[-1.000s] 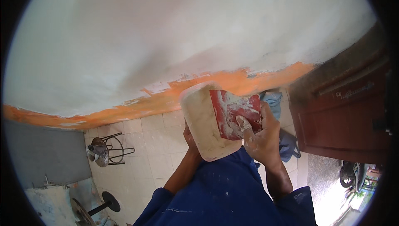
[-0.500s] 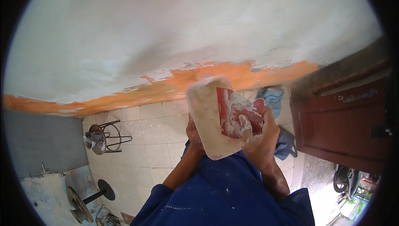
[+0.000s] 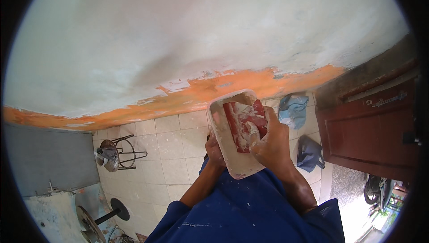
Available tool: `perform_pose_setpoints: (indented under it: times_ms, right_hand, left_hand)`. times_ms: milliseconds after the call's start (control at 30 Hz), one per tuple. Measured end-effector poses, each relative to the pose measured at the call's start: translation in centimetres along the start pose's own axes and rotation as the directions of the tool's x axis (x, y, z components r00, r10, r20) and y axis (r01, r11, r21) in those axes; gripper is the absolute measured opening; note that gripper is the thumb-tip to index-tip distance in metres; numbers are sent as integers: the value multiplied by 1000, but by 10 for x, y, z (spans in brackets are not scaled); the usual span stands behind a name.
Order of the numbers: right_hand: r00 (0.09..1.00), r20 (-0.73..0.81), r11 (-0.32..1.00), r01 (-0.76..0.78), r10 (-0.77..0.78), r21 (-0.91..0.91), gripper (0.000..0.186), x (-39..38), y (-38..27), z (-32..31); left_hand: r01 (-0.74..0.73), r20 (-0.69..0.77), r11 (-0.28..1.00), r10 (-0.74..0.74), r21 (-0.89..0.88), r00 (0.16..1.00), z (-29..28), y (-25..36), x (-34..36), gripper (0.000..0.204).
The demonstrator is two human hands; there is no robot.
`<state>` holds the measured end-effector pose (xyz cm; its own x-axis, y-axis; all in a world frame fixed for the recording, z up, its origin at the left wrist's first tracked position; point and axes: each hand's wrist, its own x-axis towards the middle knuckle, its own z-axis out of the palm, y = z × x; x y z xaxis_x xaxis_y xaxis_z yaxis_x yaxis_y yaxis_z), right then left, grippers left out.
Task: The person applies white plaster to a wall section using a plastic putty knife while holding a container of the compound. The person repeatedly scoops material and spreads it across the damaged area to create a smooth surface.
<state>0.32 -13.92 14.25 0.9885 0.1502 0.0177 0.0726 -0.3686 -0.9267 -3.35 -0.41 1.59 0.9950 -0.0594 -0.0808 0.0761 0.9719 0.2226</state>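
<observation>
My left hand grips the left side of a pale plastic tray smeared with putty, in front of me. My right hand holds a red flat scraper coated in white paste, inside the tray, with the thumb over its face. Beyond the tray stands the wall, whitish above a patchy orange lower band. My fingertips on the left are partly hidden by the tray.
A metal stool bearing items stands on the tiled floor at left, near a grey panel and a black pedestal. A blue cloth, dark bag, reddish door and motorbike are at right.
The tray has shifted slightly right, and its far end now tilts differently. The scraper has moved a little left and tilted deeper into the tray along with my right hand.
</observation>
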Motion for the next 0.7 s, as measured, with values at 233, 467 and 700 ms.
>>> perform_pose_setpoints:
  times_ms: [233, 467, 700]
  right_hand:
    - [993, -28, 992, 110, -111, -62, 49, 6, 6, 14]
    - [1000, 21, 1000, -15, 15, 5, 53, 11, 17, 21]
    - [986, 148, 994, -69, 80, -80, 68, 11, 11, 20]
  left_hand:
    - [-5, -89, 984, 21, 176, 996, 11, 2, -2, 49]
    - [25, -78, 989, -14, 145, 997, 14, 3, -2, 48]
    - [-23, -71, 990, 33, 141, 997, 9, 1, -1, 47]
